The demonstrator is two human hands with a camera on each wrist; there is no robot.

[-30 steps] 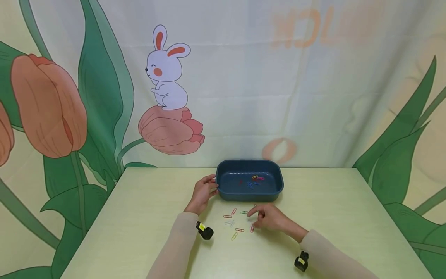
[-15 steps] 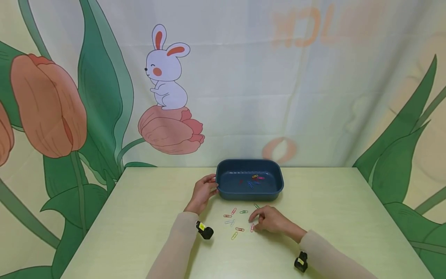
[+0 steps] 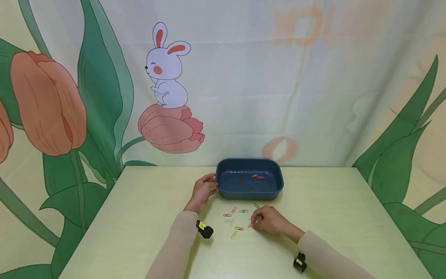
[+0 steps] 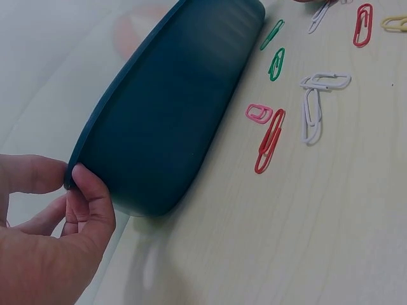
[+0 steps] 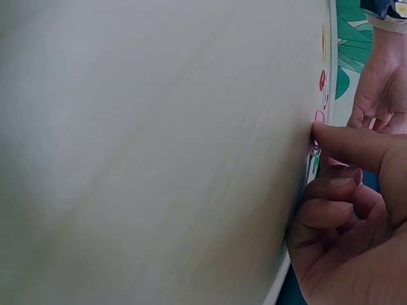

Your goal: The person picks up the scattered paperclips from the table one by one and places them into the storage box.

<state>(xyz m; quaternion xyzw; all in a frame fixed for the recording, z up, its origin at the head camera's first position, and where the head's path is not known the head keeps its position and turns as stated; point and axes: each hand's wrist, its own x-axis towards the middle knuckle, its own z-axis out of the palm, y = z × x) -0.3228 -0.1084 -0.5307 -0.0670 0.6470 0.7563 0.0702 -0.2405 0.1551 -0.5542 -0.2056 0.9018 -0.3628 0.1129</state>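
My left hand holds the left end of a dark blue box, thumb and fingers pinching its rim, as the left wrist view also shows. Several small paper clips, yellow, pink, red and blue, lie inside. On the table in front of the box, my right hand pinches a pink paper clip between thumb and index finger, partly hidden by the fingertips. Just behind this hand lies a green paper clip; left of it are another green clip and a red one.
Further left on the pale table lie white clips, a small pink clip, another red clip and a yellow clip. A printed curtain hangs behind the table's back edge.
My right hand's index finger has drawn in toward the thumb, and the pink clip now sits between them and has turned. The left hand and box have stayed in place.
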